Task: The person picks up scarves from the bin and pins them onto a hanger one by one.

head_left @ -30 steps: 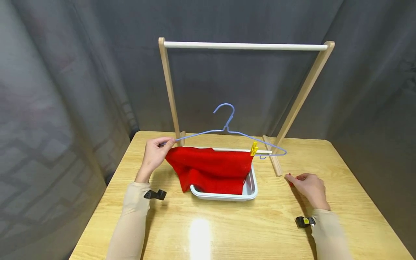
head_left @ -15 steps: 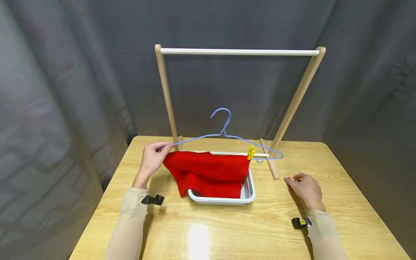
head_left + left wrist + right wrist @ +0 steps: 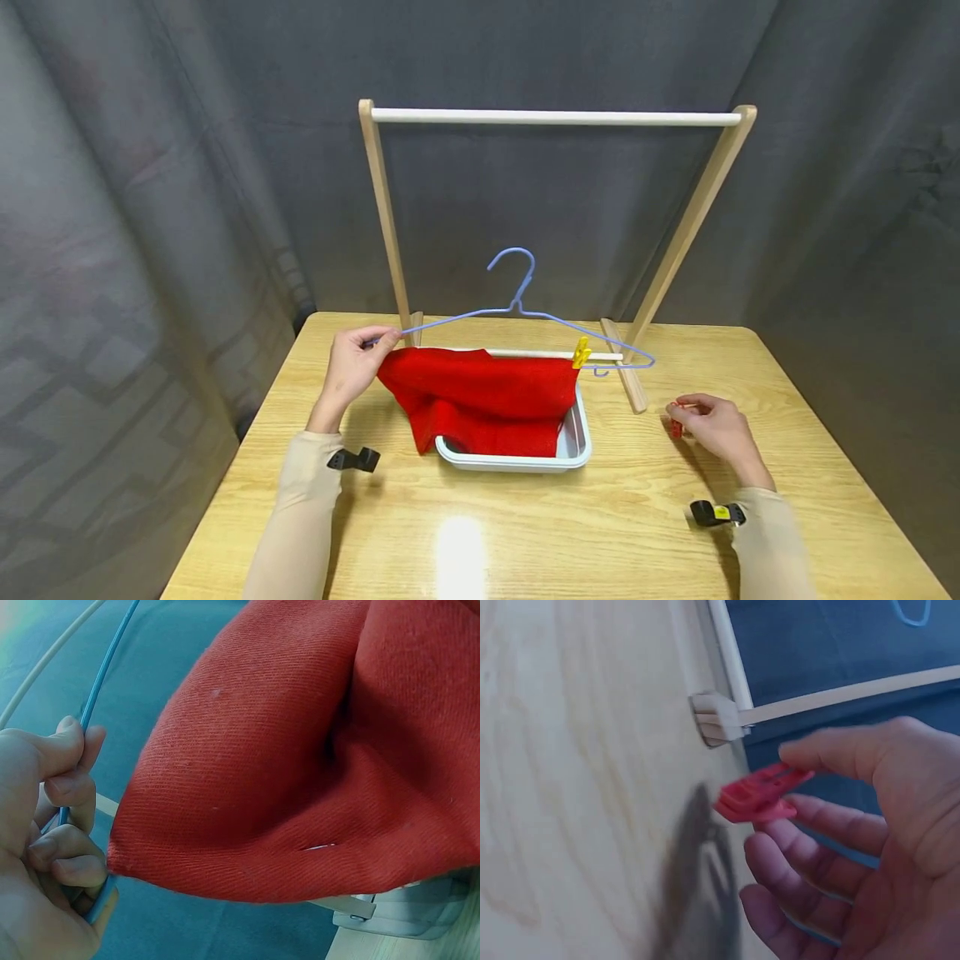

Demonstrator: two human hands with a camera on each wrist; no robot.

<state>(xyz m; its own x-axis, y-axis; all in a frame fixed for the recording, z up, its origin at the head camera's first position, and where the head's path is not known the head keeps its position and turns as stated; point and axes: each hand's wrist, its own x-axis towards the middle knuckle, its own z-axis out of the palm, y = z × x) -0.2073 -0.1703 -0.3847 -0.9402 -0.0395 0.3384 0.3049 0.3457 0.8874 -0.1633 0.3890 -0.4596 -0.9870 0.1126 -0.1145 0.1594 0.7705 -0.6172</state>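
My left hand [image 3: 352, 371] grips the left end of a blue wire hanger [image 3: 480, 313]; in the left wrist view the fingers [image 3: 71, 784] curl round the wire. A red knit cloth [image 3: 487, 400] hangs along the hanger's lower bar, its left corner close by that hand. Near the right end, a yellow clothespin [image 3: 581, 353] clips the cloth to the bar. Over the table at the right, my right hand [image 3: 720, 429] pinches a red clothespin [image 3: 757, 793] between thumb and fingers, and its shadow falls on the wood.
A white plastic basin [image 3: 581, 442] stands under the cloth, partly covered by it. Behind is a wooden rack with a white top rail [image 3: 555, 117]; its right foot [image 3: 630, 383] lies between basin and right hand. Grey curtains [image 3: 555, 217] surround the table [image 3: 570, 525].
My right hand has drawn slightly to the right and lifted, and the red clothespin now shows between its fingers. My left hand stays on the hanger; the whole view shifted a little.
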